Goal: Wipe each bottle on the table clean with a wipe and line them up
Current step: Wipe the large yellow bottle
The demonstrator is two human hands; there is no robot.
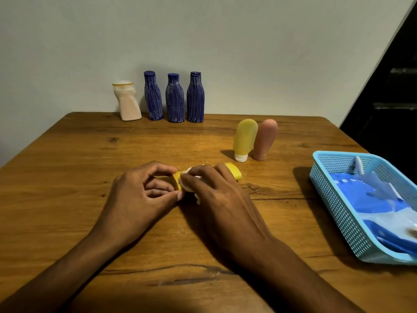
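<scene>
You are mid-wipe on the yellow bottle (232,171) lying near the table's (67,177) centre, left hand (140,190) pinching its cap end, right hand (209,188) pressing the wipe (187,187) around it; next, stand it beside the row of blue bottles (174,98).

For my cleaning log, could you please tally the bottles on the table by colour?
Blue: 3
Yellow: 2, one standing, one lying in the hands
Pink: 1
White/cream: 1
Total: 7
</scene>
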